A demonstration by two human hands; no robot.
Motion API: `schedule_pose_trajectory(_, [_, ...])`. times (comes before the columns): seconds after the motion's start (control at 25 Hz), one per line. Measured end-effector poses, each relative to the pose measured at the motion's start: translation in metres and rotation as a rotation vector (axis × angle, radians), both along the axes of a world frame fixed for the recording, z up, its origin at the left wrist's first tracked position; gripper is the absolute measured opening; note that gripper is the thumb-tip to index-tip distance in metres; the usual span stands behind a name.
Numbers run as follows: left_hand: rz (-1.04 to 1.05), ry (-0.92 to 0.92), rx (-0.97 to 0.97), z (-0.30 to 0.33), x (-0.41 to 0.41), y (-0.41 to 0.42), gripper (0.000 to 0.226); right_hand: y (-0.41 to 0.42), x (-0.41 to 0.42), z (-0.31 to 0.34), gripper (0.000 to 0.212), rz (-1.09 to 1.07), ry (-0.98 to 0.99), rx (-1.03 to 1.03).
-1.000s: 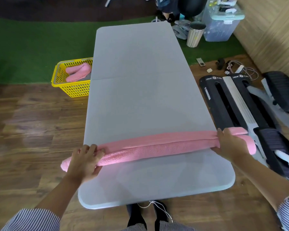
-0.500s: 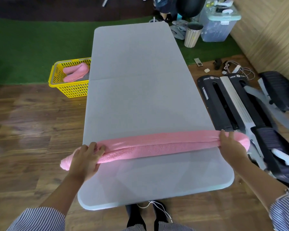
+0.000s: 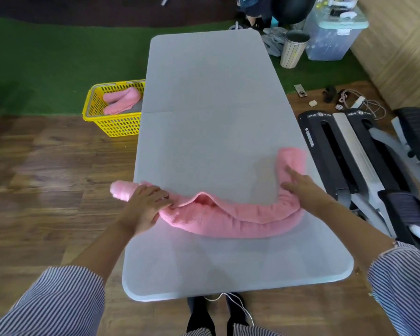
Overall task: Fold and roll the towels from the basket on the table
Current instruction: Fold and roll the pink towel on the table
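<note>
A long pink towel [image 3: 233,219], folded into a narrow band, lies curved across the near part of the grey table [image 3: 211,98]. Its left tip sticks out past the table's left edge and its right end bends away from me. My left hand [image 3: 144,206] grips the towel near its left end, fingers curled over the fabric. My right hand [image 3: 303,187] lies flat on the right bend, fingers straight. A yellow basket [image 3: 112,122] stands on the floor left of the table with rolled pink towels [image 3: 121,100] inside.
Black and grey exercise equipment [image 3: 349,166] lies on the floor close to the table's right edge. A bin [image 3: 292,50] and a clear storage box [image 3: 330,32] stand beyond the far right corner. Cables and small items litter the floor at right.
The towel was a straight band across the table; now it sags toward me in a curve. Both hands have moved inward, and the right end has swung onto the table, pointing away.
</note>
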State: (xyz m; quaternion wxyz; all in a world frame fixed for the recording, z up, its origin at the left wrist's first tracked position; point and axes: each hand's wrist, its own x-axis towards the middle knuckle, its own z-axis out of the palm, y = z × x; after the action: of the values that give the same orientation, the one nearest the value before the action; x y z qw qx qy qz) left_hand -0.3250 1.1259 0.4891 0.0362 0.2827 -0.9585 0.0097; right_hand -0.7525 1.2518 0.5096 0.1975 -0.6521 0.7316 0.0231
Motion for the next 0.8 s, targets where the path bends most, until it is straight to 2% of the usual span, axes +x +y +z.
schedule_pose_trajectory(0.08, [-0.040, 0.009, 0.028, -0.003, -0.007, -0.003, 0.053, -0.017, 0.018, -0.006, 0.038, 0.161, 0.087, -0.035])
schedule_pose_trajectory(0.16, [-0.077, 0.031, 0.051, -0.004, -0.003, -0.006, 0.054, -0.026, 0.030, -0.005, 0.044, 0.208, 0.089, -0.104])
schedule_pose_trajectory(0.28, [-0.113, 0.012, 0.040, -0.006, 0.018, -0.011, 0.062, -0.024, 0.048, -0.007, 0.052, -0.068, -0.104, -0.186])
schedule_pose_trajectory(0.36, [-0.094, -0.008, -0.003, -0.008, 0.026, -0.012, 0.067, -0.021, 0.051, -0.013, 0.075, -0.406, -0.187, -0.186])
schedule_pose_trajectory(0.4, [-0.072, -0.006, -0.031, -0.008, 0.026, -0.012, 0.066, -0.021, 0.051, -0.014, 0.082, -0.588, -0.217, -0.112])
schedule_pose_trajectory(0.48, [-0.040, 0.024, -0.072, -0.007, 0.019, -0.010, 0.066, -0.028, 0.055, -0.012, 0.064, -0.756, -0.156, 0.048])
schedule_pose_trajectory(0.52, [-0.042, 0.049, -0.078, -0.005, 0.015, -0.011, 0.067, -0.032, 0.058, -0.011, 0.054, -0.721, -0.120, 0.065])
schedule_pose_trajectory(0.6, [-0.108, 0.107, -0.040, 0.000, 0.004, -0.014, 0.066, -0.045, 0.065, -0.004, 0.055, -0.532, -0.109, 0.008])
schedule_pose_trajectory(0.72, [-0.240, 0.188, 0.124, 0.001, -0.024, -0.006, 0.069, -0.072, 0.106, 0.003, 0.071, -0.207, -0.349, 0.018])
schedule_pose_trajectory(0.8, [-0.251, 0.196, 0.194, 0.002, -0.040, 0.004, 0.070, -0.084, 0.142, 0.002, 0.065, -0.017, -0.437, 0.103])
